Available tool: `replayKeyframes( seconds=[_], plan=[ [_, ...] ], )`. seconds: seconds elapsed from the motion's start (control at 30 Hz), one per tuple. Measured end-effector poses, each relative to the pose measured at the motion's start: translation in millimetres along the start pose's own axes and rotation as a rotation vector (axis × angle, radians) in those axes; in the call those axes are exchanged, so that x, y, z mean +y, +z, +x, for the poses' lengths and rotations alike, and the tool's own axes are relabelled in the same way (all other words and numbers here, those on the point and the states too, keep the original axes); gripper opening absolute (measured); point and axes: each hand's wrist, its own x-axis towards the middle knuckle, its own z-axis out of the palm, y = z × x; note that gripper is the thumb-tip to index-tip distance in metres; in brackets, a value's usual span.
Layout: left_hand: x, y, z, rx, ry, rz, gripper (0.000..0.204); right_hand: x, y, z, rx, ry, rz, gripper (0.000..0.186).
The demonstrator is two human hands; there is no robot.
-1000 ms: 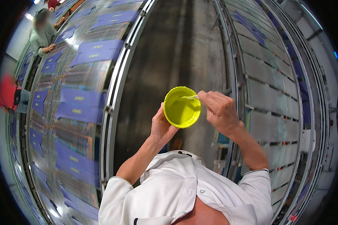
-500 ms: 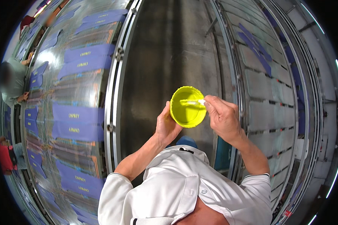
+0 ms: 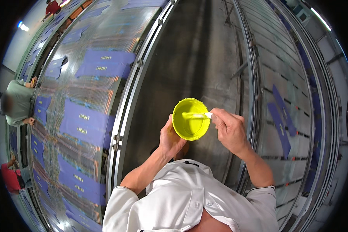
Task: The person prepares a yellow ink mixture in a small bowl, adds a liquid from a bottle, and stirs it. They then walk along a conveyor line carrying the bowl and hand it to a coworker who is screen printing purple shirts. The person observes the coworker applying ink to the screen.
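A round tub (image 3: 181,132) coated in bright yellow is held in front of my body, its open top facing up. My left hand (image 3: 171,138) is closed around its left side, thumb by the rim. Thick yellow paint or ink (image 3: 192,129) covers the inside. Pinched in my right hand (image 3: 231,130) is a slim pale stick (image 3: 199,115), which reaches over the right rim into the tub. Yellow coats its far end. The stick's grip end is mostly hidden by my fingers.
A long table (image 3: 128,112) with a metal edge rail runs along my left, bearing several purple printed pieces (image 3: 83,121). On the right, another long table (image 3: 274,143) bears purple strips (image 3: 281,129). A dark floor aisle (image 3: 181,65) lies between. Two people (image 3: 19,100) (image 3: 12,176) stand beyond the left table.
Both tables and their purple pieces have slid toward me in view, as I have moved forward along the aisle. My hands keep hold of the tub and the stick.
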Motion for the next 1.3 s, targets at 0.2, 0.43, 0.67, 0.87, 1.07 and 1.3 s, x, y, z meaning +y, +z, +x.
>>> replayKeyframes(
  seconds=[0.2,0.43,0.67,0.87,1.07,1.3],
  plan=[
    [57,50,151,0.001,0.04,0.034,0.053,76,-32,139,-0.127,-0.153,-0.32,0.004],
    [137,113,338,-0.035,-0.094,0.038,0.047,150,-48,303,-0.015,0.48,0.164,0.009],
    [193,187,497,-0.045,-0.112,0.055,0.044,222,-97,493,0.051,0.257,-0.412,0.011],
    [227,225,647,-0.009,-0.093,0.115,0.046,321,-103,655,0.017,0.054,-0.322,0.009],
    [278,290,771,-0.095,-0.03,0.003,0.048,370,-140,781,-0.456,-0.414,-0.214,0.018],
    [320,350,934,-0.004,-0.032,0.04,0.049,501,-186,944,-0.213,-0.437,-0.298,0.018]
  ],
)
